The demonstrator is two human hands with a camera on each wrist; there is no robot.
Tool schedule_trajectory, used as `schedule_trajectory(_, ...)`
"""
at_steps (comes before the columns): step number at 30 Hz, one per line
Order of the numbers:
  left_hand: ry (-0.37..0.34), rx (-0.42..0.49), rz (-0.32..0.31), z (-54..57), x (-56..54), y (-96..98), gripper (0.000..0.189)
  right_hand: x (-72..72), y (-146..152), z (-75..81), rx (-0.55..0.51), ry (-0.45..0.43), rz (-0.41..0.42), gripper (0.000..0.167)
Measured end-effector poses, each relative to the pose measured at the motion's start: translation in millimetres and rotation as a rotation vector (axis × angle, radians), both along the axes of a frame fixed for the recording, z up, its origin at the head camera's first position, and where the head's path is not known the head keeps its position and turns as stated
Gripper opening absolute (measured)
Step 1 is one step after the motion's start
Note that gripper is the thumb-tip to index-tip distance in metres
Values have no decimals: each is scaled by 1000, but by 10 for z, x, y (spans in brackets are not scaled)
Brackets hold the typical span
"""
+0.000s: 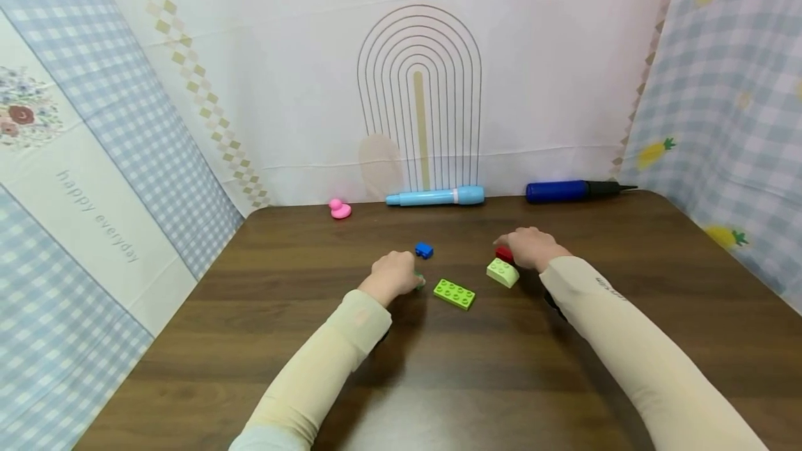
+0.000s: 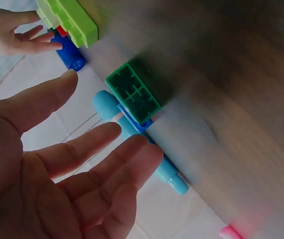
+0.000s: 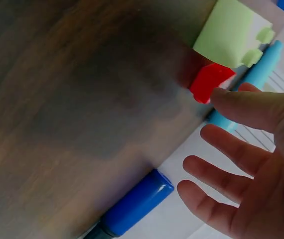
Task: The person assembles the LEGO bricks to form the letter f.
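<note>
Grip of left hand (image 1: 393,277): thumb and 4 fingers apart, loosely bent, at 1 green brick (image 2: 133,93); whether a fingertip touches it, I cannot tell.
Grip of right hand (image 1: 531,248): thumb and fingers apart, thumb tip right by 1 red brick (image 1: 504,254); contact is not clear.
Bricks: 5 in all, being 1 green, 1 red, 1 blue, 1 lime, 1 pale.
Green brick: mostly hidden by the left hand in the head view; its hollow underside faces the left wrist camera.
Red brick: partly under the right hand, just beyond the pale brick (image 1: 502,273).
Blue brick (image 1: 424,250): 1, just beyond the left hand.
Lime brick (image 1: 454,294): 1, with 8 studs up, between the left hand and the pale brick.
Tubes: 2 along the back of the tabletop (image 1: 476,381), 1 light blue tube (image 1: 432,197) at the middle, 1 dark blue tube (image 1: 557,191) with a black tapered end farther right.
Duck (image 1: 340,209): 1, pink, near the back edge, left of both tubes.
Sleeves (image 1: 326,360): 2, pale, 1 per arm.
</note>
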State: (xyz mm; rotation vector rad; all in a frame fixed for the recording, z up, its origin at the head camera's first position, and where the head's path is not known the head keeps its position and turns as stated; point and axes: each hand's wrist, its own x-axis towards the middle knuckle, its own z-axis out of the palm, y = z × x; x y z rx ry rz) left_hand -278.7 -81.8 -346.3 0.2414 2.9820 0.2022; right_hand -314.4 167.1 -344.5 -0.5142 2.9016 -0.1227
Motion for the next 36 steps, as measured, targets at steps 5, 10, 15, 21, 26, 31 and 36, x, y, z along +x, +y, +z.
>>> schedule_trajectory(5, -7, -5, 22, -5, -9, 70, 24, -54, 13, -84, 9, 6, 0, 42)
schedule_trajectory(10, -4, -49, 23, -56, -38, 127, 23, -69, 91, -157, -2, 10, -6, 33)
schedule_trajectory(15, -15, -58, 26, -93, -62, 144, 20, -59, 142, -80, -87, 17, -19, 27)
schedule_trajectory(21, -16, -2, 4, -66, -37, 123, 22, 22, 45, 81, -269, 39, 29, 35)
schedule_trajectory(26, -42, 95, -9, -13, 7, 87, 24, 161, -101, 155, -402, 52, 108, 38)
schedule_trajectory(31, -89, 254, -40, 27, 51, 66, 28, 282, -216, 184, -487, 52, 183, 32)
schedule_trajectory(36, -122, 294, -85, 1, 75, 51, 32, 362, -335, 178, -528, 23, 237, 28)
